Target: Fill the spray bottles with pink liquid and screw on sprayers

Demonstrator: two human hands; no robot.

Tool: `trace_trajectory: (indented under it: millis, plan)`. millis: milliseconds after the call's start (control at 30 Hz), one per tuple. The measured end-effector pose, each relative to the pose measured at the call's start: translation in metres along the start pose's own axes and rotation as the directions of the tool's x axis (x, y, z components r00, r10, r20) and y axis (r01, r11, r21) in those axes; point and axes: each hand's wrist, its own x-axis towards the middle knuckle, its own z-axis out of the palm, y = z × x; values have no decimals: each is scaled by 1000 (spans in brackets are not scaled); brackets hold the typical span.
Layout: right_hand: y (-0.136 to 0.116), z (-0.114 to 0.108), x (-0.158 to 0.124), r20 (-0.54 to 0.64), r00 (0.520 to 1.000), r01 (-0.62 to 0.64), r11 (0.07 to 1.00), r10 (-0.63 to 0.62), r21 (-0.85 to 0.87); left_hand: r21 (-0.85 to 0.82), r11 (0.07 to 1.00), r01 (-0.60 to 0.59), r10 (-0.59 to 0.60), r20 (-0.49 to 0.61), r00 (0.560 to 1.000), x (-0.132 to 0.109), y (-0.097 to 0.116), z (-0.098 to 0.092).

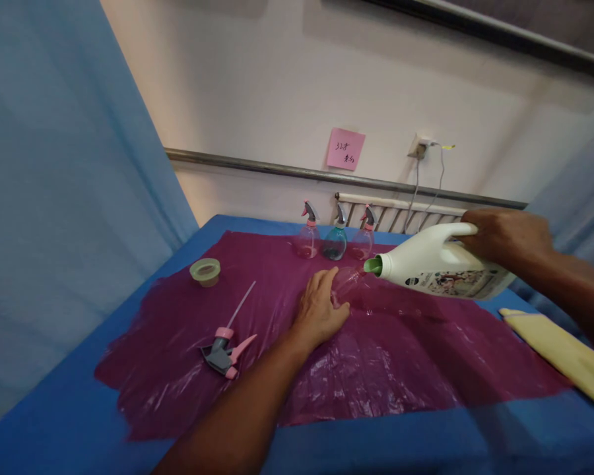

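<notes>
My left hand (321, 305) is wrapped round a clear pinkish spray bottle (346, 282) without its head, tilted towards the right. My right hand (507, 234) grips the handle of a large cream detergent jug (426, 264), tipped so that its green spout (373, 266) meets the bottle's mouth. Whether liquid is flowing I cannot tell. Left of my left hand, a grey and pink spray head (222, 353) lies with its thin tube pointing away. A pale green cap (205, 272) stands farther left.
Behind are two clear spray bottles (307, 239) (363, 239) and a teal spray bottle (335, 241). A purple plastic sheet (178, 389) covers much of the blue table (336, 445). Yellow gloves (564, 353) lie at the right. A pink note (345, 149) and a socket (418, 146) are on the wall.
</notes>
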Motion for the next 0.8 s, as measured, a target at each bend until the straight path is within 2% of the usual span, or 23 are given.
trace_trajectory:
  millis: [800]
  plan:
    - [2,1,2,-26,999,17,1000,-18,-21,-11,1000,-16,16,-14,1000,-1,-3,2]
